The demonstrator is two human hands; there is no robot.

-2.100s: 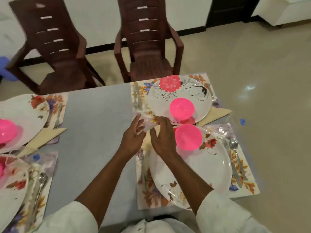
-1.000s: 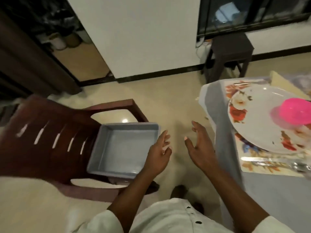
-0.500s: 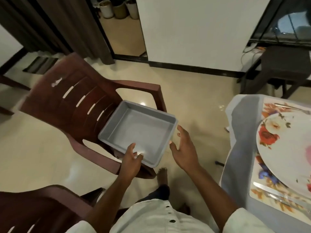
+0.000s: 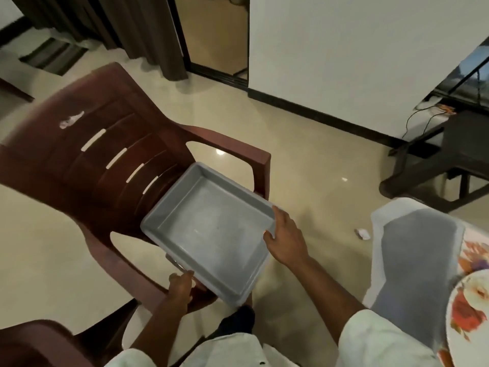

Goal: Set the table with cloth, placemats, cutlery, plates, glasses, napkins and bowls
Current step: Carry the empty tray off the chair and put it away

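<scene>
Tray: one grey rectangular tray [image 4: 211, 231] sat at the centre of the frame on the seat of a brown plastic chair [image 4: 87, 165], with nothing visible inside it; its near corner stuck out past the seat's front edge.
Right hand: the right hand [image 4: 287, 238] gripped the tray's right rim, thumb over the edge, fingers curled along the outer wall.
Left hand: the left hand [image 4: 181, 286] was at the tray's lower left edge, fingertips curled at the rim; whether they actually clasped it could not be told.
Chairs: two brown chairs showed, the one bearing the tray and part of a second chair [image 4: 39, 343] in the lower left corner.
Table: at the right of the frame, one corner of a table was covered by a grey cloth [image 4: 415, 263] with a white edge.
Table setting: one floral placemat [image 4: 473, 255] and one flowered plate [image 4: 468, 316] were partly visible at the lower right edge.
Stool: one dark stool [image 4: 444, 160] stood at the upper right by the wall.
Floor: one small white scrap [image 4: 363, 233] lay on the tiles, just left of the table corner.
</scene>
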